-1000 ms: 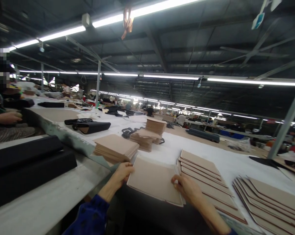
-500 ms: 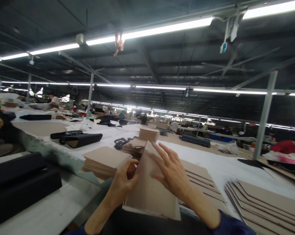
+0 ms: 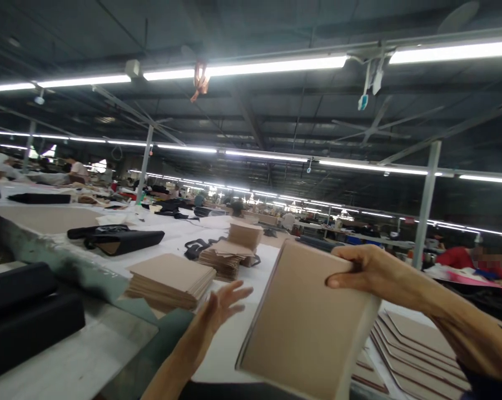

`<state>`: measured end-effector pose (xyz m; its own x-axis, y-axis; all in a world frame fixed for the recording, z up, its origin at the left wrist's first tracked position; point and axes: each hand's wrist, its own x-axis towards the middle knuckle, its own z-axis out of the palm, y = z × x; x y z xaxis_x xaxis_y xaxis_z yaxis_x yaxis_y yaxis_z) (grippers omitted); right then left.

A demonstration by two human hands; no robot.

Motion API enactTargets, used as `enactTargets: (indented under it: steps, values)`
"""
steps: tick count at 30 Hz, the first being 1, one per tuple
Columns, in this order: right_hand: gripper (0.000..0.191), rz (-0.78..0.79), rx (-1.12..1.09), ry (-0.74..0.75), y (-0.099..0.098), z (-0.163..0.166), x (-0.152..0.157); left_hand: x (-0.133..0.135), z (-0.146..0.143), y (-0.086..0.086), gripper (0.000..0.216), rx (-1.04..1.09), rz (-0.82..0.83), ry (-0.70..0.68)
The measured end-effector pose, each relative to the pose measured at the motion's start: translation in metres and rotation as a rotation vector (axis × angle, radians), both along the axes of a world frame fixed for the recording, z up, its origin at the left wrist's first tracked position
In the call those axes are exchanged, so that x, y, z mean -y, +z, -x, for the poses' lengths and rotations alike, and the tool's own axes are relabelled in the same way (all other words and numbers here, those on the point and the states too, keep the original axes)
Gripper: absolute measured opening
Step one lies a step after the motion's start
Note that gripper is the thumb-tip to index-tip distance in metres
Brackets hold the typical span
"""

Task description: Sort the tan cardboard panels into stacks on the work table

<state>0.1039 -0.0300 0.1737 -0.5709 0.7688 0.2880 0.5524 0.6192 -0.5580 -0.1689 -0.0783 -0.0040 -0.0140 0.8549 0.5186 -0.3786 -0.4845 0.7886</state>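
Note:
My right hand [image 3: 369, 272] grips the top edge of a stack of tan cardboard sheets [image 3: 304, 328] and holds it tilted up above the white table [image 3: 238, 339]. My left hand [image 3: 223, 304] hovers to the left of the stack with its fingers spread, holding nothing. It is nearest a flat pile of tan sheets [image 3: 171, 280] on the table's left edge.
More tan piles [image 3: 232, 250] stand farther back. Fanned brown-edged sheets [image 3: 417, 350] lie at the right. Black bags [image 3: 117, 239] and black blocks [image 3: 25, 311] sit at the left. A person in red [image 3: 463, 258] works at the far right. A metal post [image 3: 425, 203] rises behind.
My right hand has taken the stack by its top edge and lifted it to the right. My left hand has let go and opened. The view has swung right.

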Motion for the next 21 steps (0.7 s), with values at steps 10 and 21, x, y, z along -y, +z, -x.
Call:
enactTargets:
  steps: [10, 21]
  values:
    - [0.048, 0.536, -0.518, -0.173, -0.087, -0.054, -0.027, 0.017, -0.079, -0.005, 0.061, 0.146, -0.089, -0.251]
    - [0.063, 0.709, -0.858, -0.232, -0.165, -0.047, -0.009, 0.008, -0.104, -0.050, 0.063, 0.138, 0.207, 0.138]
